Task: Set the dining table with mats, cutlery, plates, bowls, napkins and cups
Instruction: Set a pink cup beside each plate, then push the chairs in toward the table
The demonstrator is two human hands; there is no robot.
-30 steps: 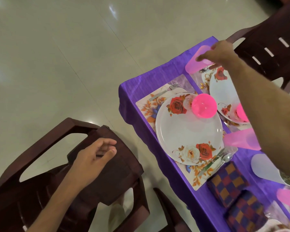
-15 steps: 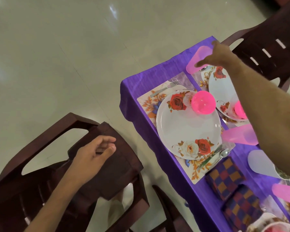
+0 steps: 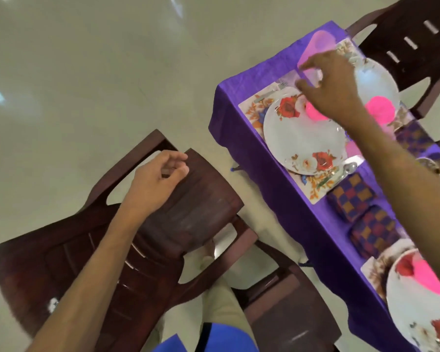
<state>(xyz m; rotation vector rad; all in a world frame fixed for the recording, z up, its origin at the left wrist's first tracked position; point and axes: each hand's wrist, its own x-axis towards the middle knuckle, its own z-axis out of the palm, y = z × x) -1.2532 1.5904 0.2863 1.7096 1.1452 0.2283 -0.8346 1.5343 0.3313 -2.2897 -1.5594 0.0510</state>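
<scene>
While my right hand (image 3: 332, 85) reaches over the far end of the desk (image 3: 285, 189), its fingers (image 3: 305, 85) curl loosely just beside the translucent pink cup (image 3: 318, 45); whether they touch it I cannot tell. Cup stands at the far corner, near the fork (image 3: 271, 92). Below the wrist: flowered plate (image 3: 304, 138) with pink bowl (image 3: 313, 111) on its mat (image 3: 254, 107). Left hand (image 3: 154, 185), fingers (image 3: 181, 163) half-curled, empty, rests on the brown chair (image 3: 188, 214) back. Checkered napkins (image 3: 352, 196) lie nearer.
</scene>
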